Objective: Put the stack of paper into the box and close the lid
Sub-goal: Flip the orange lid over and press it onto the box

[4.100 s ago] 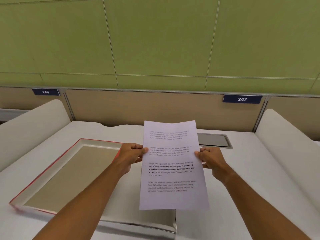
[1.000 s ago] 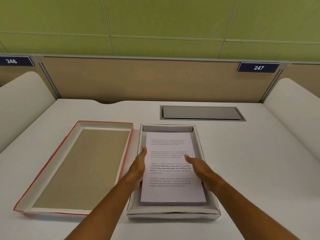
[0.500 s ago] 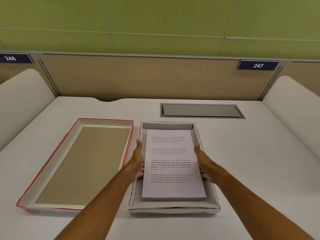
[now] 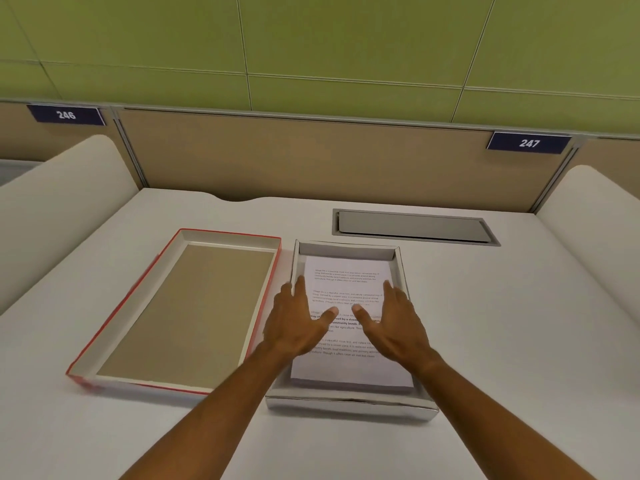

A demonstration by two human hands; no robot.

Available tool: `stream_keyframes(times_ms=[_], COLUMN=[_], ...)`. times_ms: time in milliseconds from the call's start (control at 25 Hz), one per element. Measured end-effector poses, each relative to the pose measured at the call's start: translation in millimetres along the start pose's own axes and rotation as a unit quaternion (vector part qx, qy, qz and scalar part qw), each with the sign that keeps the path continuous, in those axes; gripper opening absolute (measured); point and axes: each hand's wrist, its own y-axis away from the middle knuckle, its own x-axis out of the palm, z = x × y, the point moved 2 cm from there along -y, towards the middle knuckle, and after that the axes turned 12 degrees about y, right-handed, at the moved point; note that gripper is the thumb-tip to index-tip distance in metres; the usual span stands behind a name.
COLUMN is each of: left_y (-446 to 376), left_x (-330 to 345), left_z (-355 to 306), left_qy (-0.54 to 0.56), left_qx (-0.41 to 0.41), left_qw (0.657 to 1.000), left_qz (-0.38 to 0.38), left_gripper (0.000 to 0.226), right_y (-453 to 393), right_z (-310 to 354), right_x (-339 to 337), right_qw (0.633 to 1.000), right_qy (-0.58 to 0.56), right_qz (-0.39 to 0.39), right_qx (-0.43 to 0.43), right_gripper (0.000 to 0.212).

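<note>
The stack of paper (image 4: 346, 275), white with printed text, lies flat inside the shallow silver box (image 4: 349, 407) in the middle of the desk. My left hand (image 4: 294, 323) hovers over the stack's left half, palm down, fingers spread, holding nothing. My right hand (image 4: 394, 323) mirrors it over the right half, fingers apart too. Both thumbs point inward and nearly meet above the text. The red-edged lid (image 4: 187, 313) lies upside down to the left of the box, its brown inside facing up.
A grey cable hatch (image 4: 414, 226) is set into the white desk (image 4: 519, 341) behind the box. White curved dividers (image 4: 52, 202) stand on both sides, and a tan partition runs along the back.
A few seconds ago both hands held the stack up in the air. Now it lies in the box. In the last half second my hands moved from the stack's edges to above its middle.
</note>
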Motion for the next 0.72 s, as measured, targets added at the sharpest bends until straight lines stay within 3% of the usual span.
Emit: stream_keyframes(times_ms=[280,480,720], left_y=[31,56,70], left_x=[-12,-30,-53], left_z=[14,24,41], left_qy=[-0.197,-0.235,-0.255], left_qx=[0.074,0.05,0.016], left_qw=[0.972,0.962,0.959], left_qz=[-0.107,-0.129,-0.124], left_gripper=[0.107,0.108,0.107], right_y=[18,30,43], right_z=[21,44,74], right_x=[-1,5,10], right_qw=[0.984,0.967,0.964], right_qy=[0.109,0.157,0.173], right_qz=[-0.076,-0.092,-0.091], right_qx=[-0.12,-0.181,-0.182], right_gripper=[0.11,0.115,0.111])
